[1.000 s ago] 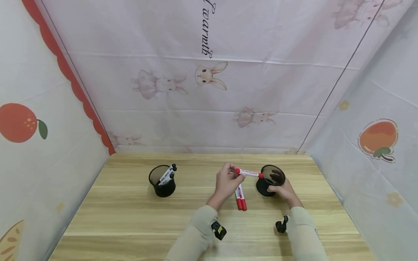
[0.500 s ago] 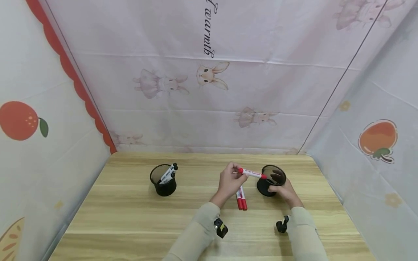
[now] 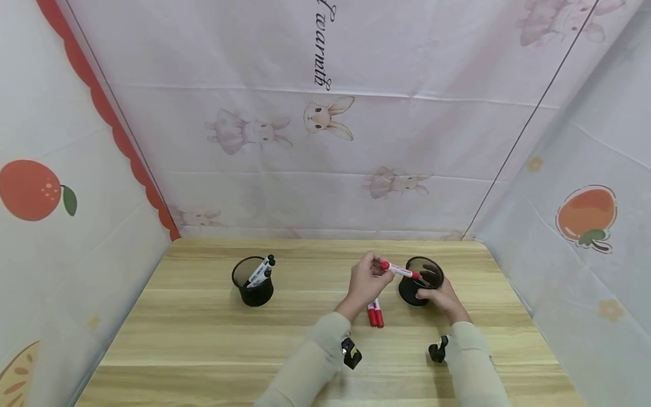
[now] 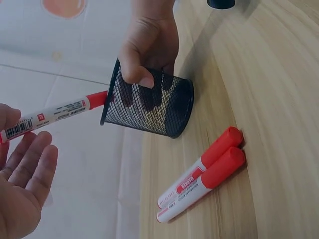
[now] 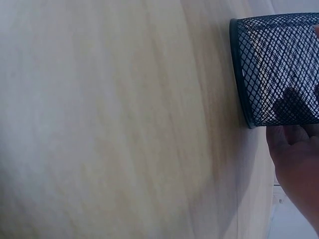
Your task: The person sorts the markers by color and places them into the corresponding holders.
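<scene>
My left hand (image 3: 367, 281) pinches a red-and-white whiteboard marker (image 3: 400, 270) by one end. The marker's red cap reaches the rim of a black mesh pen holder (image 4: 144, 102). My right hand (image 3: 443, 297) grips that holder from the right, its thumb across the mesh on the near side and the other fingers showing through from behind. On the table below my left hand, two more red markers (image 4: 204, 174) lie side by side; my left hand partly covers them in the head view. In the right wrist view, only part of the right hand (image 5: 299, 159) shows beneath the mesh.
On the left of the wooden table (image 3: 203, 350) stands a second black mesh pen holder (image 3: 257, 295), with black-capped white markers (image 3: 259, 272) leaning in it. Printed cloth walls (image 3: 325, 203) rise behind the table and at both sides.
My left hand has moved right with the marker, bringing its red cap from just left of the holder to over its rim. My right hand and the holder stay in place.
</scene>
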`<state>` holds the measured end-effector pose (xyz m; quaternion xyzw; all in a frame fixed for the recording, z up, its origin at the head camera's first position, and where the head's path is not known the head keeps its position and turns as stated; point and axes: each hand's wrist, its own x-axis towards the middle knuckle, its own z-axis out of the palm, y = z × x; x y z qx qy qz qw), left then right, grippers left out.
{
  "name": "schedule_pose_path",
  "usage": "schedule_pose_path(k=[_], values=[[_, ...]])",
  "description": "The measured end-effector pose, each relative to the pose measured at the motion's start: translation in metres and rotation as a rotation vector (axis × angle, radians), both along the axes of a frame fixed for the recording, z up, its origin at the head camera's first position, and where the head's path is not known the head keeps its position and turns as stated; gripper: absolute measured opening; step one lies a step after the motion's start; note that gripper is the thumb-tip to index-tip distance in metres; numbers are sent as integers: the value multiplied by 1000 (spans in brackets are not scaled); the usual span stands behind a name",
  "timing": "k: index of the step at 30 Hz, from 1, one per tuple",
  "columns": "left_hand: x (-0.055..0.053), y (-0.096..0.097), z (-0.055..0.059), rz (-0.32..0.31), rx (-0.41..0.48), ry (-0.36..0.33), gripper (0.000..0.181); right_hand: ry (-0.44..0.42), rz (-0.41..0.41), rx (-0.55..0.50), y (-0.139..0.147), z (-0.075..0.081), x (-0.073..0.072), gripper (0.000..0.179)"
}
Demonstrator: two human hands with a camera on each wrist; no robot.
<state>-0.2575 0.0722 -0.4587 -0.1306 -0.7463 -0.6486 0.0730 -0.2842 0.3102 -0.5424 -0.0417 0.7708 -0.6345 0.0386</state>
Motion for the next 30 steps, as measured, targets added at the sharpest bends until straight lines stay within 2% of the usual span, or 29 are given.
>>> schedule_pose_path(k=[4,12,22,30], values=[[-4,4,-2,8,-29,17,18,-5,2,-22,-2,5,2,83],[-6,10,0,19,-47,2,16,26,15,-38,0,-1,0,83],[-9,11,0,52,-72,-37,13,-12,53,-43,-2,5,1,84],[-10,18,-3,70,-88,-69,14,10,74,-52,-2,12,3,82]])
